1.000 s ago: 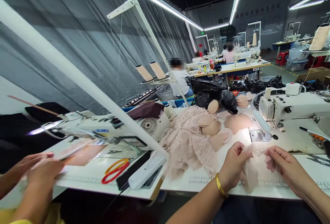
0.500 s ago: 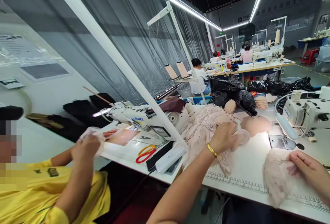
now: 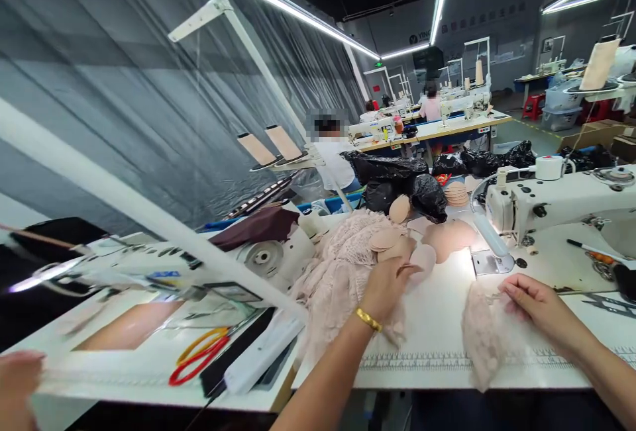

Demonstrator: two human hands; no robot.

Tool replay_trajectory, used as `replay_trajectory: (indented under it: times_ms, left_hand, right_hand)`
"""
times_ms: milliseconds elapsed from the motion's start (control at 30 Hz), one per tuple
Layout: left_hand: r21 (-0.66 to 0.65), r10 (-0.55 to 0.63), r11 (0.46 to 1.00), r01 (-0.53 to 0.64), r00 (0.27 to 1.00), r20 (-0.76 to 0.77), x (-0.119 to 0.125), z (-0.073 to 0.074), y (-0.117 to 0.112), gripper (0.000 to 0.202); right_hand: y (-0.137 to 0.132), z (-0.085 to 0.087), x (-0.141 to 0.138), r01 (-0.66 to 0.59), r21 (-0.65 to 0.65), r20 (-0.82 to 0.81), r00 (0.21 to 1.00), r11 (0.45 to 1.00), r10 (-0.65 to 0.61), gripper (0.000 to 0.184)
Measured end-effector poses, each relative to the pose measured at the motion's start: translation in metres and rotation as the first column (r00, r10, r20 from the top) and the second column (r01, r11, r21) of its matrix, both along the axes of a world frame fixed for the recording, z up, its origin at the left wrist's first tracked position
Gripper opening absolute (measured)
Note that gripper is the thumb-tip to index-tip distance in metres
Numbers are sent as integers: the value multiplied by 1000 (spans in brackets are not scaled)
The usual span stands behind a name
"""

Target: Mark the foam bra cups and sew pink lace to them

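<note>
My left hand [image 3: 390, 288], with a gold bracelet [image 3: 368, 320] on its wrist, reaches over the front of a pile of beige lace [image 3: 332, 265]. Its fingers are pinched on the edge of a pale, thin, rounded cup piece [image 3: 423, 260]. Just beyond them, beige oval pads [image 3: 385, 239] lie on the lace. My right hand [image 3: 529, 298] is closed, thumb against fingers, on the top of a beige lace piece [image 3: 481, 341]. That lace hangs down over the ruler strip [image 3: 417, 361] at the table's front.
A sewing machine [image 3: 561, 202] stands at right, its lit needle plate [image 3: 491, 262] beyond my right hand. Larger skin-toned cups [image 3: 451, 239] and black plastic bags [image 3: 392, 176] lie behind. Red-and-yellow scissors [image 3: 199, 358] rest on the neighbouring table, where a co-worker's blurred hand [image 3: 20, 375] shows.
My view has swung right, so the co-worker in yellow has mostly left the picture. My left hand dips slightly beside the pads; my right hand still holds the lace.
</note>
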State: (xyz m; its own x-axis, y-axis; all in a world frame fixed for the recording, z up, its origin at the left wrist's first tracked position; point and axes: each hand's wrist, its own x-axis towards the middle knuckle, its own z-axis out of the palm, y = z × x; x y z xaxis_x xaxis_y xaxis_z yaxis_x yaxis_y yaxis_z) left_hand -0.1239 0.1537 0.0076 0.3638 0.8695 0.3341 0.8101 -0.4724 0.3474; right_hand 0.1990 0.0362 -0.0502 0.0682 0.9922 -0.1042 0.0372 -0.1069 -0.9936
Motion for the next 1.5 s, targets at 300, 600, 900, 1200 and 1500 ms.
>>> replay_trajectory:
  times_ms: [300, 600, 900, 1200, 1500]
  left_hand:
    - [-177, -398, 870, 459, 868, 296, 64, 36, -35, 15]
    - [-541, -612, 452, 709, 688, 390, 114, 40, -19, 66]
    - [-9, -567, 821, 571, 812, -137, 85, 40, -35, 16]
    - [-8, -625, 683, 730, 579, -524, 123, -9, -25, 10]
    - [13, -570, 770, 638, 697, -436, 128, -28, -16, 22]
  right_hand:
    - [-6, 13, 0, -51, 13, -40, 998, 999, 51, 76]
    - [-19, 55, 0, -323, 175, 327, 910, 930, 255, 35]
    - [-7, 45, -2, -299, 687, 598, 751, 662, -281, 28]
    - [43, 6, 46, -637, 429, 824, 566, 641, 11, 35]
    - [34, 7, 61, -708, 297, 926, 376, 640, -13, 41]
